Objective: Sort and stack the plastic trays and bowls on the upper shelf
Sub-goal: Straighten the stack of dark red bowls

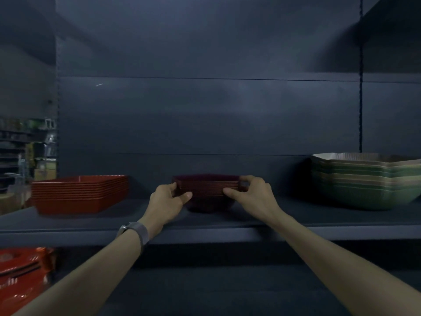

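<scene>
A stack of dark maroon bowls (208,190) stands in the middle of the dark upper shelf (205,226). My left hand (167,198) grips the stack's left rim, thumb in front. My right hand (252,192) grips its right rim, fingers curled over the top edge. A stack of several red rectangular trays (79,193) sits to the left on the same shelf. A stack of green bowls with pale rims (366,179) sits at the right and runs past the frame edge.
The shelf's dark back panel (205,110) rises close behind the stacks. Red packaged goods (22,272) lie on a lower level at the bottom left. Other store shelves (25,147) show far off at the left. Gaps separate the three stacks.
</scene>
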The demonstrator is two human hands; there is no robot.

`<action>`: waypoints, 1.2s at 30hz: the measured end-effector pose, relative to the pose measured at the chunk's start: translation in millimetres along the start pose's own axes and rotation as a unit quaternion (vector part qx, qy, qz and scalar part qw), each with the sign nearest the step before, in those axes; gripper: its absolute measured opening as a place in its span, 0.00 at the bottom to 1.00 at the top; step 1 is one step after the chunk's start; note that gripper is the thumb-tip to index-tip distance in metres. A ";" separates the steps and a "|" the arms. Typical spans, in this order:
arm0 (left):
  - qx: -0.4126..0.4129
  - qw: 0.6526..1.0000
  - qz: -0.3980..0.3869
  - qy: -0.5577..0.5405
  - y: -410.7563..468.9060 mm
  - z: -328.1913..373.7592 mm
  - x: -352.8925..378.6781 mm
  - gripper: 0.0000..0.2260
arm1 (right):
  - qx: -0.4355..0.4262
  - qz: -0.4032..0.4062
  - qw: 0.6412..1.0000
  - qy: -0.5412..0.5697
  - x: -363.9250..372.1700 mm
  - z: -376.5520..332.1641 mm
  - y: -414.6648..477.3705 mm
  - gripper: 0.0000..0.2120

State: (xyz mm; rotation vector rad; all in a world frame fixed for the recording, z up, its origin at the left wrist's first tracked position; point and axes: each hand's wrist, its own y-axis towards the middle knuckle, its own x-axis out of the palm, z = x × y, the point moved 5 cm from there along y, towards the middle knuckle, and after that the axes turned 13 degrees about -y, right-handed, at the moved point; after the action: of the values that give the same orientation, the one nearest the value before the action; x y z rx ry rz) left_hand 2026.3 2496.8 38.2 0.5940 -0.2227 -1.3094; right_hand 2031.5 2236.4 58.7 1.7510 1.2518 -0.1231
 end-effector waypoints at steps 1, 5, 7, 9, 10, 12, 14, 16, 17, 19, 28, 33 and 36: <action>-0.002 1.000 0.006 -0.005 -0.1 -3.1 -10.7 0.13 | -0.006 -0.003 1.000 -0.001 7.1 -7.2 -0.5 0.37; -0.003 1.000 0.026 0.002 -0.2 -19.0 -53.9 0.15 | -0.031 -0.017 0.999 0.001 37.1 -38.0 -0.4 0.38; -0.005 0.999 0.038 0.010 -0.8 -24.7 -74.9 0.16 | -0.039 -0.025 0.999 0.000 54.1 -51.5 -0.1 0.40; -0.008 0.999 0.041 0.026 -0.9 -29.3 -94.8 0.16 | -0.047 -0.031 0.998 -0.002 70.9 -64.3 -0.3 0.40; -0.011 0.999 0.042 0.030 0.5 -32.4 -103.9 0.18 | -0.051 -0.032 0.998 -0.002 77.9 -70.9 -0.3 0.40; -0.021 0.998 0.049 0.040 1.7 -36.7 -120.3 0.22 | -0.055 -0.034 0.998 -0.004 89.9 -81.7 1.2 0.38; -0.027 0.997 0.056 0.049 3.5 -39.1 -132.7 0.21 | -0.057 -0.040 0.998 -0.009 99.6 -89.9 3.0 0.37; -0.027 0.996 0.067 0.046 5.2 -41.0 -139.9 0.18 | -0.057 -0.046 0.997 -0.014 108.4 -96.4 5.0 0.39; -0.028 0.996 0.076 0.046 5.3 -40.8 -142.4 0.18 | -0.057 -0.047 0.997 -0.016 111.9 -98.9 6.0 0.39; -0.037 0.995 0.089 0.038 6.7 -43.4 -146.8 0.18 | -0.057 -0.054 0.997 -0.026 117.3 -103.3 7.7 0.39; -0.017 0.994 0.104 -0.035 6.9 -52.6 -149.5 0.25 | -0.049 -0.043 0.997 -0.043 123.7 -102.9 9.4 0.42; -0.004 0.993 0.106 -0.045 6.4 -52.4 -150.3 0.28 | -0.039 -0.046 0.997 -0.038 124.4 -99.3 9.4 0.50; -0.008 0.993 0.106 -0.051 4.5 -52.9 -150.4 0.29 | -0.042 -0.048 0.997 -0.041 124.8 -99.1 7.8 0.48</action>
State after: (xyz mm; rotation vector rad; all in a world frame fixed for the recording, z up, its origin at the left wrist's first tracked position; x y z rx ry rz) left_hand 2015.8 2655.2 22.5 0.4769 -0.3498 -1.1345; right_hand 2055.6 2393.8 48.4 1.5992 1.2643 -0.1940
